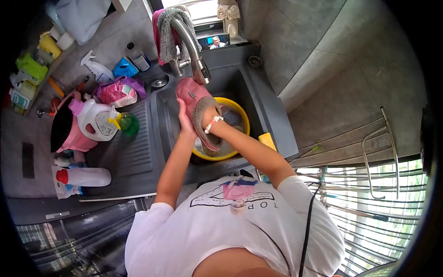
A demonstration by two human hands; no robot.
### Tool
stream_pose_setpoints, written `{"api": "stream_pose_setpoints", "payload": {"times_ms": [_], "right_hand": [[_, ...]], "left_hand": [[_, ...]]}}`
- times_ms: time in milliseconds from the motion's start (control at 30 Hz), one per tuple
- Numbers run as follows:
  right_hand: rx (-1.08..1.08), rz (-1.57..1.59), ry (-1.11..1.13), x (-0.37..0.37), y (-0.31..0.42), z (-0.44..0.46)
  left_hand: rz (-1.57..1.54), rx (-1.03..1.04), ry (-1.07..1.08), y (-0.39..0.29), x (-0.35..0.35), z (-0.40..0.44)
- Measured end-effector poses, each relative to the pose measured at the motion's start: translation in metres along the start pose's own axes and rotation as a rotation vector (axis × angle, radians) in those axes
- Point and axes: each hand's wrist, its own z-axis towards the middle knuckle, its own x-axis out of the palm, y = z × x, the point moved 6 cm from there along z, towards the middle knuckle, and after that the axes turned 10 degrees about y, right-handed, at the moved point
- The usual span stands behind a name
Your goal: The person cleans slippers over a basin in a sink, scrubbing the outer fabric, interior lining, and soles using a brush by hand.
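Note:
A pink slipper point(189, 92) with a grey fuzzy lining is held over the yellow-rimmed basin point(247, 117), its toe toward the faucet. My left hand point(185, 121) grips the slipper's left side, fingers upright along it and partly hidden behind it. Pushed into the slipper's opening is my right hand point(210, 119), its fingers out of sight; a white beaded bracelet point(213, 123) circles that wrist. Water and greyish items, too covered to name, lie in the basin, which stands inside the dark sink point(159, 104).
The metal faucet point(196, 55), draped with a grey cloth point(165, 30), arches over the slipper. At left stand a green pump bottle point(129, 124), a white jug point(99, 123) and a lying white bottle point(90, 177). A phone point(214, 42) leans behind the sink; a yellow object point(267, 141) is at its right edge.

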Motion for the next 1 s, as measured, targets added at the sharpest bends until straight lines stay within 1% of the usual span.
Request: {"api": "stream_pose_setpoints", "payload": {"times_ms": [67,100,133,200,233,267,333,367,400,433,467,500,533,567,600,633,667,700,733,800,833,867,933,967,1000], "right_hand": [[-0.013,0.047,-0.001,0.000,0.000,0.009],[-0.012,0.097,0.005,0.000,0.001,0.011],[-0.007,0.166,0.010,0.000,0.001,0.012],[0.019,0.425,0.021,0.001,-0.001,0.013],[0.036,0.625,0.027,0.003,-0.003,0.014],[0.061,0.922,0.049,0.006,-0.006,0.017],[0.138,1.662,0.121,0.017,-0.006,0.021],[0.185,1.934,0.165,0.021,-0.006,0.020],[0.219,2.126,0.211,0.024,-0.005,0.018],[0.254,2.269,0.261,0.027,-0.002,0.015],[0.268,2.341,0.308,0.028,0.000,0.011],[0.278,2.381,0.368,0.028,0.001,0.004],[0.281,2.394,0.443,0.014,0.008,-0.007],[0.190,2.306,0.557,-0.002,0.015,-0.024],[0.193,2.305,0.563,-0.007,0.016,-0.033],[0.106,2.156,0.561,-0.012,0.015,-0.038],[0.023,2.005,0.556,-0.019,0.015,-0.044],[-0.047,1.987,0.607,-0.029,0.021,-0.053],[-0.045,1.985,0.610,-0.025,0.019,-0.060],[-0.137,1.887,0.641,-0.022,0.019,-0.068],[-0.068,1.965,0.622,-0.022,0.017,-0.068],[-0.069,1.963,0.618,-0.024,0.017,-0.066],[0.022,2.037,0.453,-0.027,0.009,-0.055],[0.141,2.073,0.423,-0.011,0.000,-0.044],[0.139,2.075,0.421,-0.013,0.002,-0.036]], "left_hand": [[-0.038,0.013,-0.030,0.010,-0.015,0.001],[-0.012,0.022,0.036,0.007,-0.013,0.002],[-0.012,0.022,0.036,0.005,-0.016,0.002],[0.051,0.034,0.020,0.000,-0.016,0.002],[0.051,0.039,0.018,-0.003,-0.013,0.000],[0.055,0.044,-0.010,-0.005,-0.012,-0.003],[0.057,0.049,-0.038,-0.008,-0.014,-0.005],[0.007,0.046,0.010,-0.008,-0.016,-0.005],[-0.043,0.045,0.058,-0.008,-0.014,-0.006],[-0.047,0.045,0.054,-0.007,-0.014,-0.006],[-0.006,0.091,0.030,-0.009,-0.016,-0.006],[0.036,0.138,0.006,-0.014,-0.015,-0.005],[0.033,0.139,0.001,-0.016,-0.015,-0.005],[0.060,0.126,0.014,-0.018,-0.015,-0.007],[0.088,0.115,0.029,-0.022,-0.014,-0.007],[0.086,0.117,0.026,-0.027,-0.014,-0.005],[-0.001,0.128,0.048,-0.032,-0.012,-0.001],[-0.088,0.137,0.068,-0.035,-0.012,0.001],[-0.091,0.138,0.067,-0.037,-0.015,0.001],[0.015,0.121,-0.011,-0.038,-0.025,0.004],[0.085,0.130,-0.047,-0.037,-0.027,0.005],[0.085,0.130,-0.043,-0.032,-0.026,0.007],[0.074,0.084,-0.064,-0.024,-0.015,0.003],[-0.023,0.022,-0.023,-0.013,-0.022,0.004],[-0.021,0.022,-0.022,-0.015,-0.022,0.002]]}}
